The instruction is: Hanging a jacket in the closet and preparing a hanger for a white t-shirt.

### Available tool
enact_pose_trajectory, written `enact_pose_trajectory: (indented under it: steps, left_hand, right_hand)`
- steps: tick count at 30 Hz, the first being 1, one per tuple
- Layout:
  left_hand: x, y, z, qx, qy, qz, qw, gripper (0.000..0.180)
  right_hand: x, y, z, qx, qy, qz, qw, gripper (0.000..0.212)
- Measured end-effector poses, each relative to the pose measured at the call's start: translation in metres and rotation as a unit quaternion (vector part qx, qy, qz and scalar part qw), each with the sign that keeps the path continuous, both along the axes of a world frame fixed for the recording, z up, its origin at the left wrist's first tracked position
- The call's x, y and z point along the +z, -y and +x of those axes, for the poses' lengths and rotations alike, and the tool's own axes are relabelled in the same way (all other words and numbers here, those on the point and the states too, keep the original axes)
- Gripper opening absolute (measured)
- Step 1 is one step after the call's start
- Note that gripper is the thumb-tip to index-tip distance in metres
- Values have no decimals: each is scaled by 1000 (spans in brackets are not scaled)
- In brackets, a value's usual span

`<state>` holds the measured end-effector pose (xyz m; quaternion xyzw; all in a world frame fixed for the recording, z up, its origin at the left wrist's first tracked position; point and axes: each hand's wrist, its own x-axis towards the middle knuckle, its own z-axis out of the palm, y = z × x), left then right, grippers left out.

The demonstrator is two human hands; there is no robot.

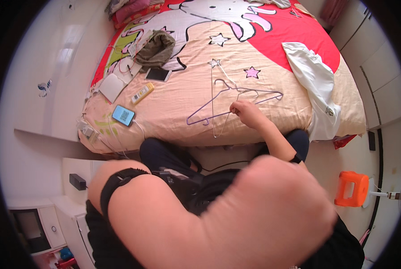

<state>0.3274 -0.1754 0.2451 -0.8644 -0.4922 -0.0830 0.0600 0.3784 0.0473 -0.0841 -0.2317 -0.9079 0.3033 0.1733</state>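
Note:
My right hand (247,113) reaches over the near part of the bed, with its fingers closed where two clothes hangers cross. One is a purple hanger (208,105); the other is a thin white wire hanger (213,96), lying across it. Whether the fingers grip one hanger or both is hard to see. My left arm bends across the lower view, wearing a black strap (115,184). Close up and blurred, my left hand (285,197) shows no distinct fingers. To the right of the hangers a white garment (312,85) hangs over the bed's edge.
On the bed's left side lie a phone with a lit screen (123,115), a yellow remote-like object (142,93), a dark tablet (158,74), an open notebook (115,85), cables and a bunched olive cloth (156,48). An orange stool (351,188) stands at right.

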Motion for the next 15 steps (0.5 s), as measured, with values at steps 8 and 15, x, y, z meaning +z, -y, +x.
enact_pose_trajectory:
  steps: [8,15]
  left_hand:
    - [3,12,24,34,-47,13,998,17]
    - [-3,12,29,-27,4,28,999,14]
  right_hand:
    - [-22,5,-1,-12,11,-23,1000,20]
    - [-17,0,5,-36,14,-17,999,21]
